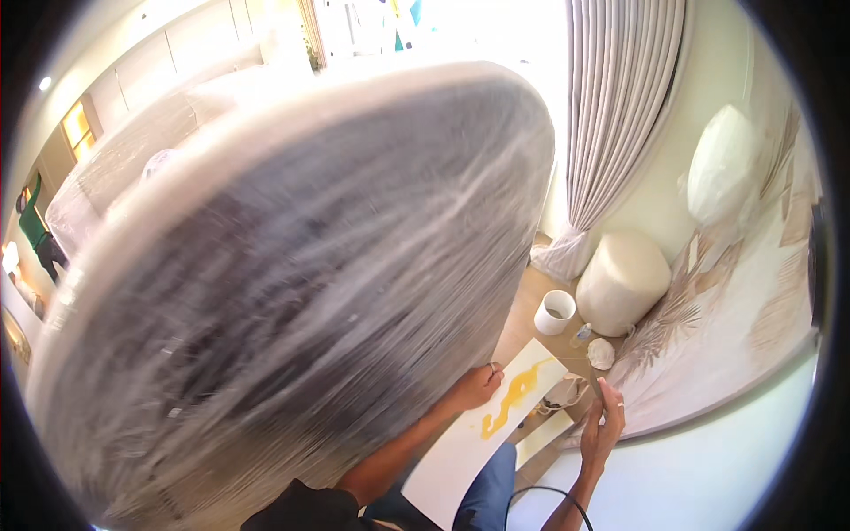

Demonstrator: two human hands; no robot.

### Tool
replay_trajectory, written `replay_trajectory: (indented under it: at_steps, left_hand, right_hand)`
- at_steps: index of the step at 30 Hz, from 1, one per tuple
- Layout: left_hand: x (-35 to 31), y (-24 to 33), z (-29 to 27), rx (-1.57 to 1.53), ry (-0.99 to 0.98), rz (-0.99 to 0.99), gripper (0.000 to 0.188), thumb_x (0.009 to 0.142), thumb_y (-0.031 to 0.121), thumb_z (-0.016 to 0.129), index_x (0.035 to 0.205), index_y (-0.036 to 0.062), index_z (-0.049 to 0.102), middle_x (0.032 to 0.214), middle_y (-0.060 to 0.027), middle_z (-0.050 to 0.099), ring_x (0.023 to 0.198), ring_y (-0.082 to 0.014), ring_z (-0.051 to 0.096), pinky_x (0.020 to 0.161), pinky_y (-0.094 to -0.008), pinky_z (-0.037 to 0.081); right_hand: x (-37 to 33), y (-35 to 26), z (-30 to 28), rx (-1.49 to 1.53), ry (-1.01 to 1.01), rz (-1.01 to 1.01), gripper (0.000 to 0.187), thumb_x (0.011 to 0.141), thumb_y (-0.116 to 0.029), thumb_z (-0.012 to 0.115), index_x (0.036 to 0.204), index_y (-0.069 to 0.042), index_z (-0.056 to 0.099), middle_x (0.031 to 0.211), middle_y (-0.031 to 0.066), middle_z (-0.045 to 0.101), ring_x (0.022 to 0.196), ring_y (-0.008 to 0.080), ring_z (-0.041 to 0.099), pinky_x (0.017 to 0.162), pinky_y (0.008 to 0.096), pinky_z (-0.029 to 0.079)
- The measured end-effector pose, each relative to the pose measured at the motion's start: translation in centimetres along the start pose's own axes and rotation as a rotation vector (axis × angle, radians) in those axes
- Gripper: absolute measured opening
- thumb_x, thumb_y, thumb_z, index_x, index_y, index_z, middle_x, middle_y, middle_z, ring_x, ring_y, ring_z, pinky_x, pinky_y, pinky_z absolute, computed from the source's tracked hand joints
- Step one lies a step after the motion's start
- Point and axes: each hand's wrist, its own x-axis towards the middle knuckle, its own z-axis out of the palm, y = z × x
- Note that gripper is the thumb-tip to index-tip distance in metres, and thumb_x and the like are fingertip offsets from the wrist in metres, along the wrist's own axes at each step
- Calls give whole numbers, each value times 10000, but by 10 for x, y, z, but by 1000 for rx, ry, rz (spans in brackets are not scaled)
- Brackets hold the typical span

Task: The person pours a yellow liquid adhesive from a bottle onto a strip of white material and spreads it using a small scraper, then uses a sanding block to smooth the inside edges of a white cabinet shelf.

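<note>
A long white sheet [452, 451] with a wavy streak of yellow paste [509, 403] slants across my lap. At its left edge, my left hand [481, 387] is closed and grips it. My right hand [606, 423] is raised to the right of the sheet, apart from it. Its fingers are pinched together near a thin, dark, blade-like piece [596, 382], whose exact kind is too small to tell. Below the sheet's right edge lies a second pale strip [544, 439], partly hidden.
A huge plastic-wrapped dark panel [336, 265] fills the left and middle. On the floor stand a white bucket [554, 312], a cream wrapped drum shape [622, 281] and a crumpled white bundle [601, 354]. A black cable [562, 494] loops near my right forearm. Far left, a person in green [34, 226] reaches up.
</note>
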Motion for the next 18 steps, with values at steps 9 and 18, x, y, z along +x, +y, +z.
replay_trajectory:
  at_steps: [9, 18]
  left_hand:
    - [-37, 122, -74, -148, -143, 20, 304, 998, 243, 477, 984, -26, 619, 776, -157, 647, 725, -172, 593, 690, -356, 470]
    - [-153, 159, -146, 92, 130, 319, 248, 957, 145, 462, 908, -63, 588, 780, -242, 639, 710, -423, 604, 658, -473, 474]
  right_hand:
    - [61, -175, -67, 74, 43, -4, 289, 948, 21, 516, 1213, 0, 630, 1129, 161, 657, 1054, 294, 613, 925, 369, 465]
    - [7, -311, -85, -129, -79, -183, 451, 829, 98, 491, 1227, -53, 641, 1173, 150, 659, 1109, 324, 597, 987, 408, 446]
